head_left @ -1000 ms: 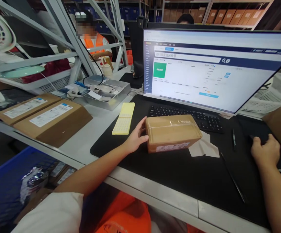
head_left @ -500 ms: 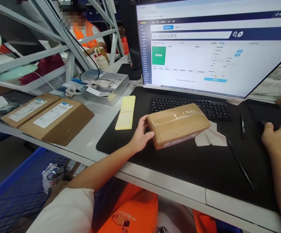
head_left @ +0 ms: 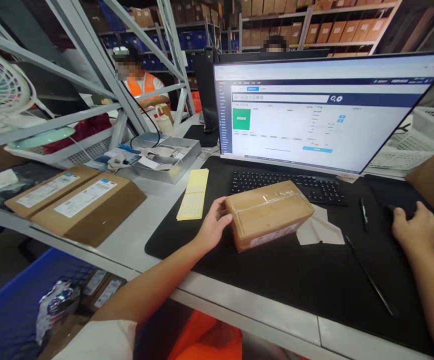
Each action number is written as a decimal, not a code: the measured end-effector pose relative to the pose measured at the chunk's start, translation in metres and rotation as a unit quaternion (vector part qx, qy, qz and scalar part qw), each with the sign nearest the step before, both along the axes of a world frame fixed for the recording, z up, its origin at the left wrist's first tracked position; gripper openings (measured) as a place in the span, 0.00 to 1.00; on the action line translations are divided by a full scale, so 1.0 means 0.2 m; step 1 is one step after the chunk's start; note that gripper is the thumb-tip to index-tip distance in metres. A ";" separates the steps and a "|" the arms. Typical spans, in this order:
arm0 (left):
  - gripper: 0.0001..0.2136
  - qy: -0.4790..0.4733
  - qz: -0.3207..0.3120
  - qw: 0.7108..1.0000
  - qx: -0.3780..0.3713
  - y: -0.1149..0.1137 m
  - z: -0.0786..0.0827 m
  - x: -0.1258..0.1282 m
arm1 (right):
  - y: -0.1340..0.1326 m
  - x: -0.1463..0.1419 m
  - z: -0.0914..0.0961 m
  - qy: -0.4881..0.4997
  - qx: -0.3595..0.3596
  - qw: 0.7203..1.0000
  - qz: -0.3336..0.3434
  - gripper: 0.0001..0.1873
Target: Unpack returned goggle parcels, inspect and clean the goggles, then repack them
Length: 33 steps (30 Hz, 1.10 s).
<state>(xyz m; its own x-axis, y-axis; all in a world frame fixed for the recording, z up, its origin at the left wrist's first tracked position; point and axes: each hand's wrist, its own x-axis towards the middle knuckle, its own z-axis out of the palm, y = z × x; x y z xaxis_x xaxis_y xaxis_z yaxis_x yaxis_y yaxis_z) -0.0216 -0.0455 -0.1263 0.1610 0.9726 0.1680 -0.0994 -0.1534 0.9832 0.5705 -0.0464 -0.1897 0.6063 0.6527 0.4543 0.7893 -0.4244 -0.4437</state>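
Note:
My left hand (head_left: 213, 223) grips the left end of a taped cardboard box (head_left: 271, 212), thumb on the near side and fingers behind the corner. The box sits tilted on the black desk mat (head_left: 277, 285), just in front of the keyboard (head_left: 325, 192). A pale piece of cloth or paper (head_left: 324, 230) lies partly beneath the box's right end. At the right, my right hand (head_left: 417, 230) is curled over a dark computer mouse (head_left: 390, 207), mostly hidden under the fingers. Between box and right hand lie a pen (head_left: 363, 215) and a thin black rod (head_left: 370, 275).
A lit monitor (head_left: 310, 120) stands behind the keyboard. Left of the box are yellow slips (head_left: 193, 195), a metal tray (head_left: 181, 170) and two labelled cartons (head_left: 89, 210). A blue crate (head_left: 3, 310) stands below the desk edge. A person in an orange vest (head_left: 142, 87) sits beyond the frame.
The head view has tilted up, showing more shelves and a second person's head behind the monitor. Both hands keep their places on the box and the mouse.

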 end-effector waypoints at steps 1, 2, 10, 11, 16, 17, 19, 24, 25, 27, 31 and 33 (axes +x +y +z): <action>0.25 0.000 0.003 1.000 -0.002 0.00 0.00 0.00 | 0.00 -0.01 0.00 -0.001 -0.002 1.000 0.001 0.45; 0.25 0.000 0.007 1.000 -0.003 0.00 0.00 0.00 | 0.00 -0.01 0.01 -0.003 -0.005 1.000 0.002 0.45; 0.24 -0.001 0.028 1.000 -0.005 0.01 0.00 0.00 | -0.01 -0.05 0.01 -0.032 -0.036 0.999 -0.003 0.42; 0.24 0.000 0.028 1.000 -0.005 0.01 0.00 0.00 | -0.01 -0.06 0.01 -0.038 -0.046 0.998 -0.011 0.41; 0.24 -0.007 0.047 0.999 -0.008 0.02 -0.03 0.01 | -0.04 -0.10 0.03 -0.046 -0.063 0.994 -0.081 0.39; 0.24 -0.010 0.053 0.998 -0.010 0.02 -0.03 0.02 | -0.04 -0.11 0.03 -0.050 -0.056 0.993 -0.091 0.39; 0.24 -0.010 0.064 0.998 -0.015 0.01 -0.04 0.02 | -0.05 -0.11 0.03 -0.064 -0.031 0.993 -0.099 0.38; 0.23 -0.002 0.079 0.997 -0.025 0.01 -0.04 0.02 | -0.04 -0.09 0.01 -0.078 -0.014 0.995 -0.060 0.37; 0.23 -0.001 0.077 0.997 -0.026 0.01 -0.04 0.02 | -0.03 -0.09 0.01 -0.070 -0.026 0.996 -0.055 0.37; 0.24 0.004 0.070 0.997 -0.025 0.02 -0.04 0.01 | -0.03 -0.08 0.01 -0.056 -0.047 0.996 -0.050 0.37; 0.22 0.043 0.074 0.996 0.010 0.03 -0.05 -0.01 | -0.03 -0.08 0.02 -0.054 -0.078 0.995 -0.033 0.35; 0.21 0.081 0.104 0.988 0.080 0.02 -0.05 -0.02 | -0.02 -0.08 0.02 -0.053 -0.090 0.994 -0.029 0.35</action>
<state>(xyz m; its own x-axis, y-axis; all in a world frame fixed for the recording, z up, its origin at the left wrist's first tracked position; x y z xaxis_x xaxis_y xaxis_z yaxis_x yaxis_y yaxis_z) -0.0263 -0.0410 -0.1373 -0.0018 0.9505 0.3109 0.1082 -0.3089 0.9449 0.5553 -0.0514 -0.1856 0.5997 0.6947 0.3972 0.7999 -0.5347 -0.2725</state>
